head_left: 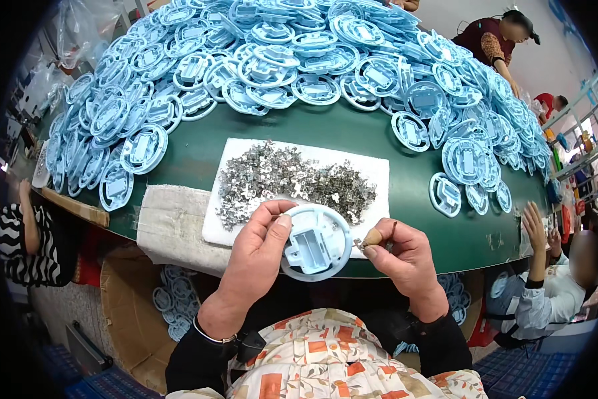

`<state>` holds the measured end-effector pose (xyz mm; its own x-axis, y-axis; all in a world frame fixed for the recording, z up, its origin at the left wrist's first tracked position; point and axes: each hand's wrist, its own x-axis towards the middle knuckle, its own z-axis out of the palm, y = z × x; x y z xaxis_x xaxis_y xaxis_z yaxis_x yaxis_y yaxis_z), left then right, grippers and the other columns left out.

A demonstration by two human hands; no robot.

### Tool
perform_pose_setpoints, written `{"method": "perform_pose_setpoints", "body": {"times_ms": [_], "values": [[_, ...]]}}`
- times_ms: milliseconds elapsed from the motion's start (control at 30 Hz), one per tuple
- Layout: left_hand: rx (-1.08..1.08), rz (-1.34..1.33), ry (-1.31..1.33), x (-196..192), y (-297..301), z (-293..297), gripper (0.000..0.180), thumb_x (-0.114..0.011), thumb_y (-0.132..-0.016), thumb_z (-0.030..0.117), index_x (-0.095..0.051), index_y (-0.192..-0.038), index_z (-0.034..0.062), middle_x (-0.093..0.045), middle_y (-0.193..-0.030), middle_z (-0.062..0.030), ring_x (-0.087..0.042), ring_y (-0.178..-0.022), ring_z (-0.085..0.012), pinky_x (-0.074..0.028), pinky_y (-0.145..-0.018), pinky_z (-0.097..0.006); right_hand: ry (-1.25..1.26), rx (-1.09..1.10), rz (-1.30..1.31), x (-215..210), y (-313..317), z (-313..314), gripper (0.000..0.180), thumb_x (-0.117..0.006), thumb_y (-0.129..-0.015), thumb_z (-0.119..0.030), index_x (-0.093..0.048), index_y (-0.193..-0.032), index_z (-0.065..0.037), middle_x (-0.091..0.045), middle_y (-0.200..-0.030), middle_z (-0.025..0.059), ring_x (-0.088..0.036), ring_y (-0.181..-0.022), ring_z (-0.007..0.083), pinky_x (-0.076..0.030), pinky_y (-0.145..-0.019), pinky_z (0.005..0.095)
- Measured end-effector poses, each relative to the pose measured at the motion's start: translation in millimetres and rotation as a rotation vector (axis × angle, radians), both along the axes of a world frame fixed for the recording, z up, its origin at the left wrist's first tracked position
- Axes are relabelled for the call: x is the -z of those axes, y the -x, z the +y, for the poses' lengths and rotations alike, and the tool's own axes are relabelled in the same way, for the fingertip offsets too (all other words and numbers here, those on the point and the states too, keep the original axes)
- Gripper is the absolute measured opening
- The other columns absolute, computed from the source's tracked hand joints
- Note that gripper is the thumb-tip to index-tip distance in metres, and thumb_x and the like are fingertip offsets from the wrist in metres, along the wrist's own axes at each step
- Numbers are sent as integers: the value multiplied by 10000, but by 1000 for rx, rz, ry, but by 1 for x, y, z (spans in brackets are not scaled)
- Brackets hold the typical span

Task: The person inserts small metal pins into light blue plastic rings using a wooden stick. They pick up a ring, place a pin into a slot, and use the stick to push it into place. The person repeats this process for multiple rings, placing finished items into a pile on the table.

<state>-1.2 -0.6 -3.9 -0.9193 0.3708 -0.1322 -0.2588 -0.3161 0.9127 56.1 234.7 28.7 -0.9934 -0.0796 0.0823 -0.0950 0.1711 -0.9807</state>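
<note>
My left hand [262, 239] grips a round light-blue plastic part [339, 247] by its left rim. The part has a ring edge and a rectangular recess in its middle, and it is held over the near edge of the table. Just to the right of it, my right hand [405, 253] pinches a small metal clip [359, 244] between thumb and a covered fingertip. The clip sits close to the part's right rim; whether they touch I cannot tell. Beyond both hands, a heap of small silvery metal clips [272, 176] lies on a white foam sheet [372, 163].
Many more blue plastic parts [315, 88] are piled across the far side of the green table [199, 143]. A whitish padded block [172, 223] lies left of the foam sheet. Below stands a cardboard box [126, 312] with blue parts. Other people sit or stand around the table.
</note>
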Motion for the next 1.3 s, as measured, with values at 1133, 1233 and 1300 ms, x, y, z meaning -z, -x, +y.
{"method": "perform_pose_setpoints", "body": {"times_ms": [1133, 1233, 1300], "values": [[255, -33, 272, 3, 0, 14, 385, -693, -935, 55, -556, -1282, -40, -657, -1061, -31, -626, -910, -62, -543, -803, -223, -431, -85, 282, 10, 14, 12, 134, -734, -821, -26, -673, -941, -14, -708, -1046, 105, -698, -784, 190, -566, -668, 294], [242, -33, 306, 1, 1, 15, 424, -692, -937, 66, -544, -1318, -48, -666, -1073, -41, -630, -917, -61, -542, -807, -223, -488, -88, 273, 16, 18, 9, 154, -750, -805, -42, -674, -939, -35, -710, -1009, 94, -709, -790, 224, -575, -670, 316], [246, -40, 321, 2, 2, 16, 433, -696, -936, 73, -545, -1323, -51, -670, -1073, -42, -629, -917, -59, -541, -807, -223, -537, -89, 275, 16, 19, 9, 162, -755, -793, -49, -675, -934, -44, -711, -999, 91, -712, -796, 244, -577, -670, 331]]}}
